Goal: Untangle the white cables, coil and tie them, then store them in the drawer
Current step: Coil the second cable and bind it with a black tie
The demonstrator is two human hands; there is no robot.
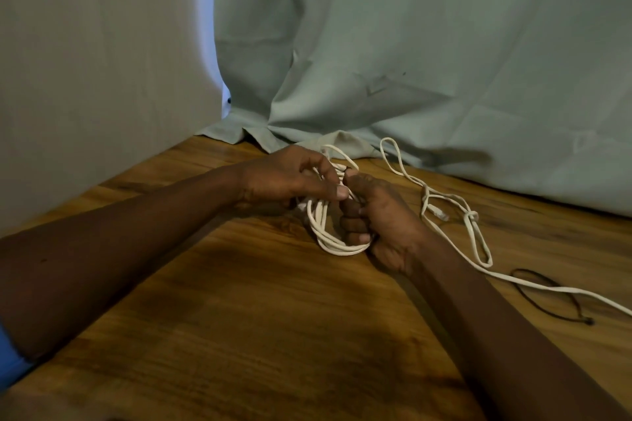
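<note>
Step in hand looked like coiling, w/ the tie not yet done. The right hand (372, 215) was fisted around 1 side of a white cable coil (325, 229), fingers curled tight thru the loops, thumb up at the top. The left hand (294, 178) sat at the top of the same bundle, fingers half-bent and narrow, thumb and forefinger pinched near the strands just beside the right thumb; exactly which strand it had was hidden by the fingers. The coil hung between both hands, its lower loops resting on or just above the wooden table (239, 301); couldn't tell which.

A loose stretch of white cable (478, 243) ran off to the right across the table, w/ a knot and a long loop in it and a plug end lying near that knot. It trailed out of view at the right edge, so the length left was unknown. Whether it was the same cable as the coil or a 2nd 1 wasn't clear. A thin dark cord (547, 297) lay near the trailing cable, maybe meant as the tie. Grey-green cloth (410, 44) hung behind. No drawer in view.

Judgement: roughly mid-task. Next move prob needed the right hand to keep the loops clamped while the left fed in more slack, and the knot would need picking open 1st or it'd snag the coil.
</note>
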